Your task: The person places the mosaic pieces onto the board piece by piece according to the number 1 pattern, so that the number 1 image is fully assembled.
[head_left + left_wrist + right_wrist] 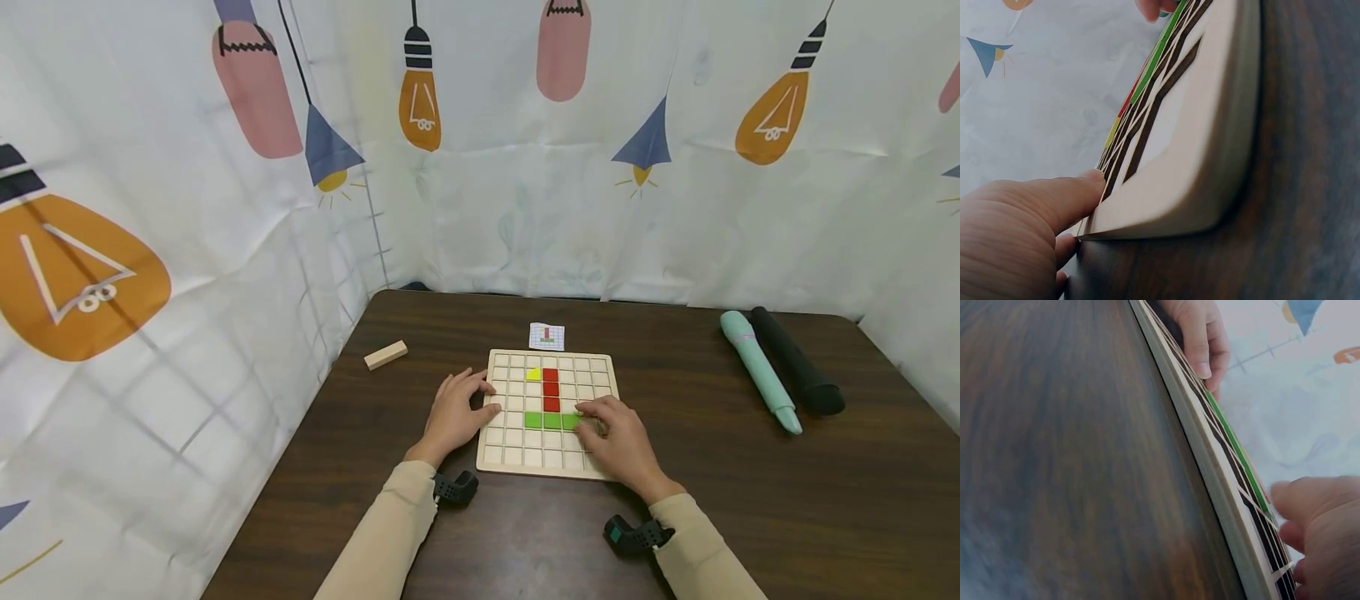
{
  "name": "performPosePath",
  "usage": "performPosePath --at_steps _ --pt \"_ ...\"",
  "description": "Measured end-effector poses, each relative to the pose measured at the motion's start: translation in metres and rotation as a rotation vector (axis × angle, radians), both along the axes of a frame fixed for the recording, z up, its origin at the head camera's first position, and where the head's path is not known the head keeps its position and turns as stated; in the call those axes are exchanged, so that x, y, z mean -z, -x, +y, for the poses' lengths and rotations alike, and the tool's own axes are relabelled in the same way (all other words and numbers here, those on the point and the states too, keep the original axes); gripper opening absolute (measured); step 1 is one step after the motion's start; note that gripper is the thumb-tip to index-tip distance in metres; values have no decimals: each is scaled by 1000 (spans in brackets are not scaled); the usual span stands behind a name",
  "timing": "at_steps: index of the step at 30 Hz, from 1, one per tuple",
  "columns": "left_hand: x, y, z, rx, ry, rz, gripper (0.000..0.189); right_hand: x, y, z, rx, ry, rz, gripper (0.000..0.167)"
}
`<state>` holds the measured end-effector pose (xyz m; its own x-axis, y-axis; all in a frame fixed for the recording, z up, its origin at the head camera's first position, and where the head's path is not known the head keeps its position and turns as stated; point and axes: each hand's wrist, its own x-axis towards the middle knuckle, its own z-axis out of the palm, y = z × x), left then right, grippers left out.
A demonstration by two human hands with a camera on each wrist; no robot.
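A pale wooden grid board (pixel 510 457) lies flat on the dark table. Set in its cells are red square tiles (pixel 551 389) in a column, a row of green tiles (pixel 552 421) below them, and a yellow tile (pixel 534 375) left of the top red one. My left hand (pixel 456 414) rests at the board's left edge, its thumb touching the rim. Over the right end of the green row is my right hand (pixel 618 440), thumb and forefinger apart and loosely bent. No tile shows between its fingers; some cells underneath are hidden.
Behind the board lies a small printed card (pixel 547 337). A wooden block (pixel 386 355) sits at the back left. On the right are a mint-green tube (pixel 759 371) and a black cylinder (pixel 798 362). Patterned white curtains (pixel 517 208) hang behind and to the left.
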<state>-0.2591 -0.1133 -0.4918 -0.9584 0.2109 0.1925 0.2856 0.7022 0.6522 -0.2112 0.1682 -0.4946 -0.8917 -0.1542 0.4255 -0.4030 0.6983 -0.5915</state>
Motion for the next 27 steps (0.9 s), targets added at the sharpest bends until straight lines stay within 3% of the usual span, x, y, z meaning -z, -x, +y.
performPosePath --at_steps 8,16,27 --pt "3 1 2 -3 12 11 20 2 2 7 47 101 65 17" --pt "4 1 7 6 -23 18 19 -4 3 21 86 68 93 16" --pt "8 -3 2 -32 -56 25 14 -18 1 32 91 6 117 19"
